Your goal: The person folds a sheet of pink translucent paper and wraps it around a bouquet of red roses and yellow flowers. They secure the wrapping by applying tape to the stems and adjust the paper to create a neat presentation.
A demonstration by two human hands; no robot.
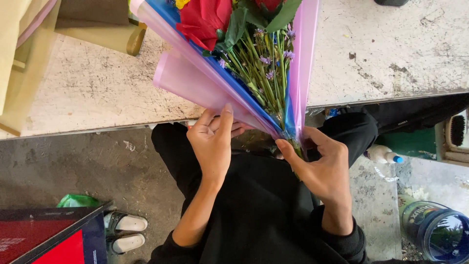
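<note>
A bouquet lies over the edge of a worn white table (97,88): red flowers (202,19), green stems with small purple blooms (259,68), wrapped in pink (190,80) and blue (234,85) sheets. My left hand (212,144) presses its fingers on the lower edge of the pink sheet. Gripping the base of the bouquet where the stems meet the wrap is my right hand (322,166), thumb up against the sheet. Black clothing (259,205) fills the space below both hands.
Beige paper rolls (19,58) lie at the table's left. On the floor are a red and dark box (49,234), sandals (124,232), a green bag (75,200), a white bottle with blue cap (383,155), a blue tin (437,227) and a brush (457,129).
</note>
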